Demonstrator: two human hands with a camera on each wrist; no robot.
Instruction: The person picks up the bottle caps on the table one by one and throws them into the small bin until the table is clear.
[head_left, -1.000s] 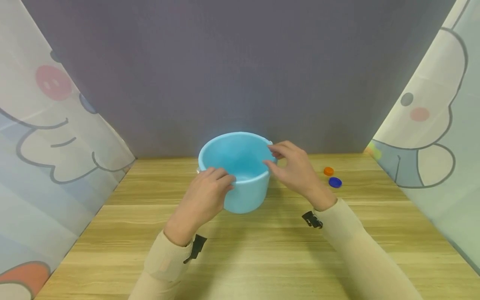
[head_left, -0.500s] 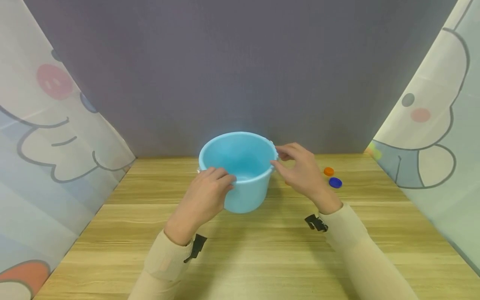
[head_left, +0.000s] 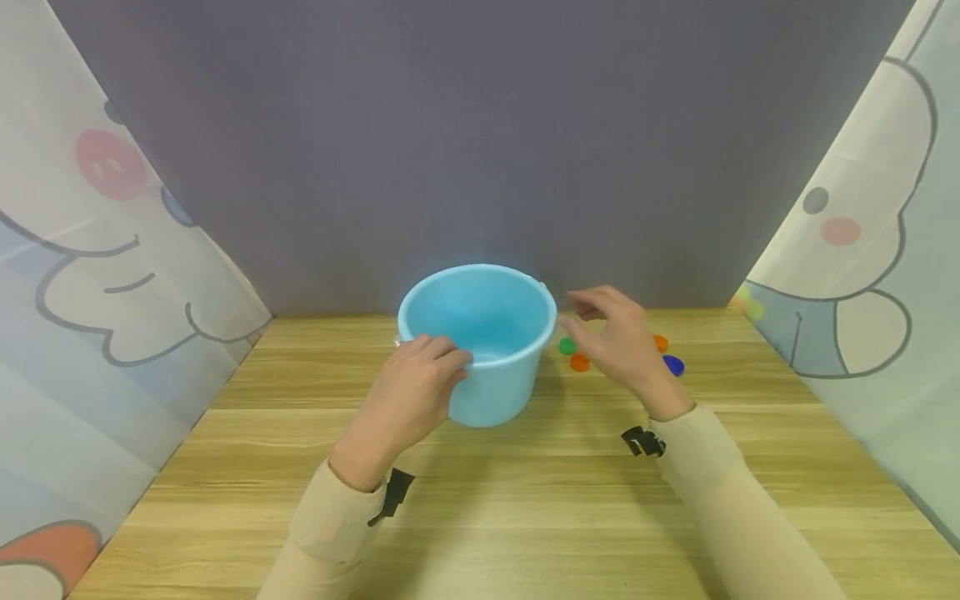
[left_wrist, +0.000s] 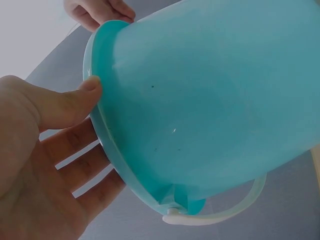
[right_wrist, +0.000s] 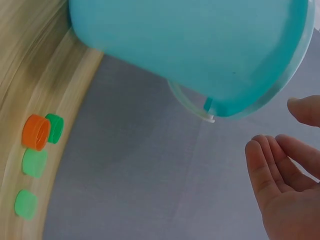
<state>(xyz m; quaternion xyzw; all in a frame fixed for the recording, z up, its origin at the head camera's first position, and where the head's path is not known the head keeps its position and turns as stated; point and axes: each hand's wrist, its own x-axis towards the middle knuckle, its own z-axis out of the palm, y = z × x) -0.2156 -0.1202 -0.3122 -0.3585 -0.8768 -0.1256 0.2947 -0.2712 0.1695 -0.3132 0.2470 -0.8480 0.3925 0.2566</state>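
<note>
A light blue bucket [head_left: 491, 396] stands upright on the wooden table, and the part of its inside that shows holds nothing. My left hand [head_left: 405, 392] grips its near-left rim, thumb [left_wrist: 67, 107] on the outside and fingers reaching over the edge. The white handle [left_wrist: 225, 214] hangs down on the bucket's outer side. Just right of the bucket, apart from the rim, my right hand [head_left: 618, 342] is raised with its fingers [right_wrist: 262, 170] loosely bent and nothing between them and the thumb.
Bottle caps lie on the table right of the bucket: a green cap [head_left: 567, 345], an orange cap [head_left: 580, 362], another orange cap [head_left: 661, 342] and a blue cap [head_left: 674, 366]. Light green caps [right_wrist: 34, 162] show in the right wrist view. A grey wall [head_left: 480, 150] rises behind.
My right hand has drawn away from the bucket's right rim toward the right, uncovering a green and an orange cap. The left hand and bucket have stayed put.
</note>
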